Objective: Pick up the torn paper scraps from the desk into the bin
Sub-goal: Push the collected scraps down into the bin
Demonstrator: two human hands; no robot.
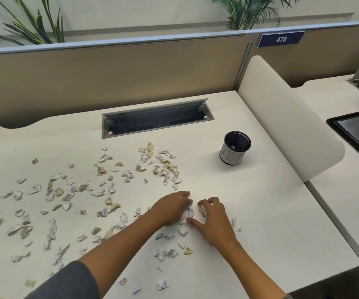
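Scraps of torn paper (100, 190), crumpled and jagged, some white with faint print and some tan, lie strewn over the smooth off-white counter (249, 212) from its left edge across to the middle, with a denser cluster toward the back near the bin and a few loose pieces close to the front edge. In the head view both bare forearms reach in from the front edge, the left one emerging from a ribbed grey sleeve (70, 281). The left hand (171, 209) rests low on the counter with its fingers curled, its grip pinching a small creased white scrap (188, 212) at the fingertips. The right hand (214, 221) sits just beside it, thumb stretched toward the left hand and fingers bent over a small tan piece (202, 210); whether that grip has actually closed on the piece I cannot tell. Toward the back right of the counter stands the bin (235, 147), a small round cup of black wire mesh wrapped in a white paper band with hand-drawn letters, upright and well apart from both hands. Behind the scraps a rectangular grey metal cable hatch (157, 117) is set into the counter near its back edge, its lid tilted open.
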